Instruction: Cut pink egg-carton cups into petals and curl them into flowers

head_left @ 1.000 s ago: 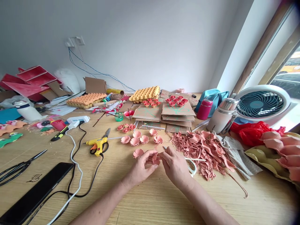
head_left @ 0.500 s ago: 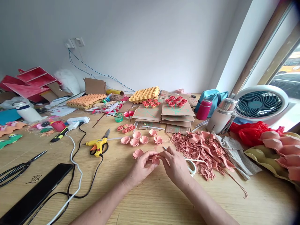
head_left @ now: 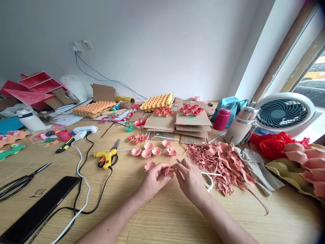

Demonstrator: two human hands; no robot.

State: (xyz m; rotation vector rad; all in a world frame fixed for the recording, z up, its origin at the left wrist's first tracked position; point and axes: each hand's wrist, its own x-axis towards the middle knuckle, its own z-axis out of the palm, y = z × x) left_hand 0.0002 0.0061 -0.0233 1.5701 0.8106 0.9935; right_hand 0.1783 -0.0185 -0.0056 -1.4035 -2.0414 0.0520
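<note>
Pink, matte, thin-edged curved piece [head_left: 168, 171], partly out of view, in the pinch of both hands [head_left: 156, 180]

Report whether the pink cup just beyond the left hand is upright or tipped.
Upright: the pink cup shows its open hollow facing up.

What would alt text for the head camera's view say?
A person's left hand holds a pink piece, right hand at its edge, over a wooden table. Pink cup-shaped flowers sit beyond, pink scraps to the right, a yellow glue gun to the left.
</note>
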